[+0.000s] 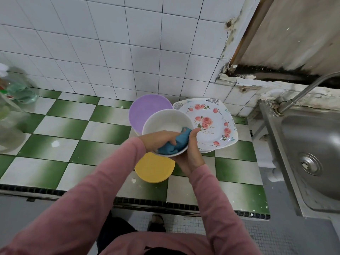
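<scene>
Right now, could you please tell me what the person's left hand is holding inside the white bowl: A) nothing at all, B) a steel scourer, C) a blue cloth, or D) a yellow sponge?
C: the left hand grips a blue cloth bunched against the inside of the white bowl, while the right hand holds the bowl from its right side.

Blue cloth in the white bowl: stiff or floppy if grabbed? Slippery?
Likely floppy: the blue cloth is bunched in folds under the left hand and follows the curve of the white bowl. Probably light, since it wads up small. Unlikely to roll or slip; it may drag against the bowl, which the right hand holds.
</scene>
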Available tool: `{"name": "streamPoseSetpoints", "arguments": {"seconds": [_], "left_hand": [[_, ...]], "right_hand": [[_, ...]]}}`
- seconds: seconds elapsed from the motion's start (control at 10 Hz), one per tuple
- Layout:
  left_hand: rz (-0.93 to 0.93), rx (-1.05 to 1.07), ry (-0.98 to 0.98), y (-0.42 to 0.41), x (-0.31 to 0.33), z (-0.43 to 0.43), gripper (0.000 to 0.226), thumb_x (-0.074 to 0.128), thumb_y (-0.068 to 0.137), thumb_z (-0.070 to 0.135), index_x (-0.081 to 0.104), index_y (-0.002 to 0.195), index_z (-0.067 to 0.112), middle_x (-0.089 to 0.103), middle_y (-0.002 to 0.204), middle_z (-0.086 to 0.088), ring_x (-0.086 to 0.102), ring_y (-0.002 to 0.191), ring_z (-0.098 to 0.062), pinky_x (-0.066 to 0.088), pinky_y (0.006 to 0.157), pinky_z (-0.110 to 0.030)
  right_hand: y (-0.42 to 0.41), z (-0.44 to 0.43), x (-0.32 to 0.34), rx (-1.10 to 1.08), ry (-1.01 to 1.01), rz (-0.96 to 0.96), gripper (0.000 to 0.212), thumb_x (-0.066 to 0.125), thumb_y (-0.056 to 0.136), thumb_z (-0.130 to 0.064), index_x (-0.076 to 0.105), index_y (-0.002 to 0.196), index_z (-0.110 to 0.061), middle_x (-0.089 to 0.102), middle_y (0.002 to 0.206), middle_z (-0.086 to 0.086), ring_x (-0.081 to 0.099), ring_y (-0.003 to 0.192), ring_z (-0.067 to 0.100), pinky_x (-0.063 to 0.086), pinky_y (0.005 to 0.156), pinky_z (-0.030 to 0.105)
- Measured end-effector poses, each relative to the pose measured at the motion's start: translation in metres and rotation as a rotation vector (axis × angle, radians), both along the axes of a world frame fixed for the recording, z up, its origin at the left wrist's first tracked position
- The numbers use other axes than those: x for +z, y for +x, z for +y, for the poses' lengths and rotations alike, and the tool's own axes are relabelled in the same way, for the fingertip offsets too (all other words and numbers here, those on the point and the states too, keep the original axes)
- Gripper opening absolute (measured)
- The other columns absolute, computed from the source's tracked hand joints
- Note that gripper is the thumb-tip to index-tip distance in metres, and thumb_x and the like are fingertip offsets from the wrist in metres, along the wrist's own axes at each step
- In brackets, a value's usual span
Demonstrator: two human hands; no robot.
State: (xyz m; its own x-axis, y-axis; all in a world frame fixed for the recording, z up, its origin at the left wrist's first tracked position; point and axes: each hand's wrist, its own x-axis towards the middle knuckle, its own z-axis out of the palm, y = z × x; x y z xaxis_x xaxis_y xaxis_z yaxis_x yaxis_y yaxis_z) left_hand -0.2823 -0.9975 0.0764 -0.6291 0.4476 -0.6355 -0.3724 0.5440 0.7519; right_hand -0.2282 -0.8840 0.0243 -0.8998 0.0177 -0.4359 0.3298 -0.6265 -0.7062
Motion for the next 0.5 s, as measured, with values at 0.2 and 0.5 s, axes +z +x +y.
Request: {"name": "streamPoseSetpoints", "arguments": {"seconds": [0.2, 0.5], "left_hand": [[0.083, -0.481, -0.537, -0.004, 0.021, -0.002, 0.038, 0.04, 0.104, 0.023, 0.056, 0.131, 0.002, 0.053, 0.137, -0.021, 0.059, 0.108, -0.029, 0.047, 0.085, -0.029], [0.885, -0.462, -0.818, 0.023, -0.02, -0.02, 0.071, 0.008, 0.093, 0.045, -0.018, 0.153, 0.018, -0.021, 0.162, 0.004, -0.021, 0.148, -0.016, -0.013, 0.121, -0.039]], "right_hand": [[-0.001, 0.006, -0.008, 0.022, 0.099, -0.007, 0.116, 0.06, 0.06, -0.089, 0.033, 0.151, -0.023, 0.058, 0.139, 0.018, 0.059, 0.125, 0.036, 0.054, 0.095, 0.05], [-0.002, -0.005, 0.0, -0.041, 0.083, 0.022, 0.097, 0.061, 0.068, -0.081, 0.036, 0.146, -0.029, 0.06, 0.137, 0.013, 0.06, 0.124, 0.032, 0.05, 0.099, 0.058]]}}
